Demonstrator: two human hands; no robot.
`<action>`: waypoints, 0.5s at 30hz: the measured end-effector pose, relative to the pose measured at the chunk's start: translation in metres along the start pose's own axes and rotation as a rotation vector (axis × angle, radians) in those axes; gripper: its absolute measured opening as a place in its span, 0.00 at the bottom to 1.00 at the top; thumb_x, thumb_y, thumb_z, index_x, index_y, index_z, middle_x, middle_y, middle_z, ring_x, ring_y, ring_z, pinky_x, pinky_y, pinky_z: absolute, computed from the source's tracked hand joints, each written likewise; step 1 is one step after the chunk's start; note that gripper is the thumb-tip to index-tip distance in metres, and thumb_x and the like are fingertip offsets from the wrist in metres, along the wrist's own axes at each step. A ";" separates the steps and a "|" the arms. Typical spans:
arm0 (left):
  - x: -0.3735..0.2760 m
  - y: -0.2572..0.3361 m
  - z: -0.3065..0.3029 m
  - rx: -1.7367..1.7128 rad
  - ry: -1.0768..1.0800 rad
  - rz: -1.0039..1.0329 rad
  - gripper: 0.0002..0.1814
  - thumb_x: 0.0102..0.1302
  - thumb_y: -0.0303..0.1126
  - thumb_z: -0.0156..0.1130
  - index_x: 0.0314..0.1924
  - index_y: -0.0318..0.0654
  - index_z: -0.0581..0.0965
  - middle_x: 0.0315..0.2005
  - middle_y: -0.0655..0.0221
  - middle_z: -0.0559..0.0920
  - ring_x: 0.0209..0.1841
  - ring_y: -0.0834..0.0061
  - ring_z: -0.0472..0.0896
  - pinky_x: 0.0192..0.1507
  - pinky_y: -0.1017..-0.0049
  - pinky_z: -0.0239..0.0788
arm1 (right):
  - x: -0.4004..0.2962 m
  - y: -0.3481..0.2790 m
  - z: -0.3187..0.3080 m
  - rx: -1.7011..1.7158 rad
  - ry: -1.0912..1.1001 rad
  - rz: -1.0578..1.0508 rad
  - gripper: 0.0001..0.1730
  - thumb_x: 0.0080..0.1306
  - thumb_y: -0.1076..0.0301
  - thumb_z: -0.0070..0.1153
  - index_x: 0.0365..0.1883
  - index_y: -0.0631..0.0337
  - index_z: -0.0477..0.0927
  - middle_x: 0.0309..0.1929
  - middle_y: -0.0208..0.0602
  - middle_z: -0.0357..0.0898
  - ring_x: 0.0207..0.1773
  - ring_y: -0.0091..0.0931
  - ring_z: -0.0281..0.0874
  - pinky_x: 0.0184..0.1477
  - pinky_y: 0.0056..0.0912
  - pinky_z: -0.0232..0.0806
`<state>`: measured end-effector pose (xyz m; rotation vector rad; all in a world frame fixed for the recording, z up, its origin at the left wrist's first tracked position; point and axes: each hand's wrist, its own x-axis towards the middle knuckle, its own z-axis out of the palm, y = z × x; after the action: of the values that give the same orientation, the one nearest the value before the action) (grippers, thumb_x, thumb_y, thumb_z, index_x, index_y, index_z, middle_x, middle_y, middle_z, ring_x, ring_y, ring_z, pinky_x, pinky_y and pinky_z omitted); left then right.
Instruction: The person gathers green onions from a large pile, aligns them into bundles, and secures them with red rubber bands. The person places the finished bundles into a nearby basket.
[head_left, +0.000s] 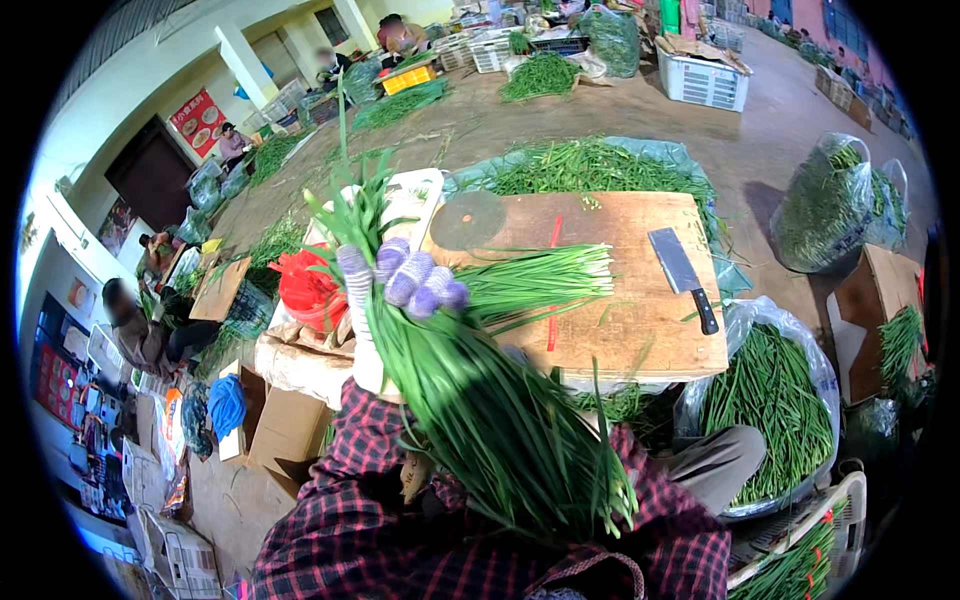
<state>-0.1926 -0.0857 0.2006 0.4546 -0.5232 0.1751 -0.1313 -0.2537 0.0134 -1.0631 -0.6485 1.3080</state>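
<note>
My left hand (412, 281), in a purple-and-white knitted glove, is closed around the upper part of a large bunch of garlic chives (495, 405). The bunch slants across my lap, its pale cut ends at lower right. My right hand is out of view behind the leaves; only its plaid sleeve (645, 480) shows. On the wooden board (637, 322) before me lies a smaller bunch of chives (547, 277), pale ends to the right. It crosses a thin red strip (553, 334). A cleaver (675, 262) with a black handle rests at the board's right side.
A red plastic bag (307, 289) sits left of the board. Loose chives (592, 165) lie on sheeting behind it. At right stand a chive-filled clear bag (772, 405) and a plastic crate (847, 510). Another person (142, 337) sits at far left.
</note>
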 end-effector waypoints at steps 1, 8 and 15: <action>-0.009 0.013 -0.012 0.064 0.022 0.018 0.21 0.69 0.58 0.44 0.31 0.50 0.68 0.22 0.81 0.69 0.27 0.80 0.67 0.44 0.71 0.59 | -0.011 0.021 0.006 0.029 0.064 0.037 0.28 0.70 0.49 0.42 0.57 0.63 0.67 0.51 0.38 0.70 0.51 0.27 0.69 0.54 0.34 0.60; -0.036 0.033 -0.017 0.123 0.268 0.209 0.22 0.69 0.57 0.45 0.27 0.49 0.65 0.18 0.80 0.64 0.24 0.79 0.63 0.35 0.73 0.60 | -0.101 0.083 0.013 0.098 0.578 0.094 0.22 0.68 0.53 0.49 0.47 0.64 0.73 0.37 0.36 0.74 0.39 0.28 0.71 0.43 0.32 0.63; -0.007 0.037 -0.021 0.253 0.284 0.297 0.21 0.68 0.55 0.48 0.28 0.47 0.67 0.20 0.78 0.66 0.25 0.79 0.64 0.35 0.75 0.61 | -0.148 0.083 -0.005 -0.351 0.867 0.115 0.18 0.65 0.56 0.55 0.37 0.65 0.79 0.22 0.34 0.77 0.26 0.28 0.74 0.31 0.31 0.67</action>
<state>-0.1991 -0.0431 0.1945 0.5867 -0.2873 0.5870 -0.1925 -0.4043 -0.0372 -1.8136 -0.1491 0.7081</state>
